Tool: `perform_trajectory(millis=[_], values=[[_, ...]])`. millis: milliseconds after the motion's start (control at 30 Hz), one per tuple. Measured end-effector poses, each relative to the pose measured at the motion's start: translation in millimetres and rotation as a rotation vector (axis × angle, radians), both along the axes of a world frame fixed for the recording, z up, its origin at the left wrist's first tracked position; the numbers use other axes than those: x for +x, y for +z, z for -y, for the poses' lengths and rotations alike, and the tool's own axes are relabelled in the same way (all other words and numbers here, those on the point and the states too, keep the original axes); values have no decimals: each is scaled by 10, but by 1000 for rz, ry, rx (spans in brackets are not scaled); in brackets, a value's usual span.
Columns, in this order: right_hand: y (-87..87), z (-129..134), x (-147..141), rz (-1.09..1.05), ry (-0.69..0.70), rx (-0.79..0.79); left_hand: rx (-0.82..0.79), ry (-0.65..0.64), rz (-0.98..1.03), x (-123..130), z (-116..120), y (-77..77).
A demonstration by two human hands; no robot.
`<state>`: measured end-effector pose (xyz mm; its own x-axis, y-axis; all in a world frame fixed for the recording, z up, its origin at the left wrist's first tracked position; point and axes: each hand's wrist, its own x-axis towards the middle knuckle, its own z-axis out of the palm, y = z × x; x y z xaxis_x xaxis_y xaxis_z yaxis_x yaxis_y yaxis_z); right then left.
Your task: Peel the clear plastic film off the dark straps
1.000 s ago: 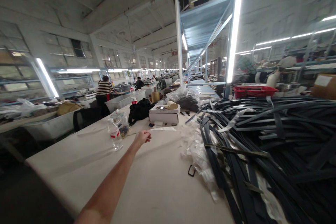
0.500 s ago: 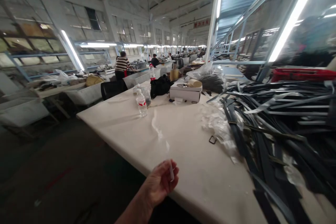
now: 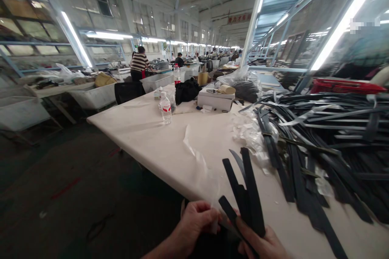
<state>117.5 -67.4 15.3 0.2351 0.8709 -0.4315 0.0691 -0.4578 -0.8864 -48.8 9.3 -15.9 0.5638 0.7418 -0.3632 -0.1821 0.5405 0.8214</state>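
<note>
At the near edge of the table, my left hand point(image 3: 199, 220) is closed, its fingers pinching the end of a thin translucent plastic strip point(image 3: 194, 149). That strip trails away over the tabletop. Just to the right, my right hand point(image 3: 264, 245) is wrapped round a small bunch of black straps point(image 3: 252, 194), whose ends fan upward. The two hands are close together. Part of the right fingers is hidden behind the straps.
A large heap of black straps point(image 3: 340, 129) covers the table's right side, beside crumpled clear plastic point(image 3: 252, 133). Farther back stand a water bottle point(image 3: 165, 108), a white box point(image 3: 214, 100) and a black cloth bundle point(image 3: 187, 90). A person in stripes point(image 3: 139, 64) stands beyond.
My right hand has come into view with a bunch of black straps. My left hand has moved slightly right and down, and the plastic strip now stretches up to its fingers.
</note>
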Motion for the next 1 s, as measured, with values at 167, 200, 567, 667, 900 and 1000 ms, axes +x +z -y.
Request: perform_trajectory(millis=[167,200,567,667,900,1000], values=[[29,-288,-117,113,40,58,213,-20,-201,-35,22,-110],[16,-327,-125,142,21,65,244,-24,-233,-42,25,-124],[51,-453,50,124,-50,95,-30,-221,35,-79,92,-19],[66,-435,45,106,-24,100,24,-240,49,-23,13,54],[38,-393,29,153,21,139,18,-139,-9,137,-179,111],[14,-391,82,189,2,150,27,-158,-31,98,-158,80]])
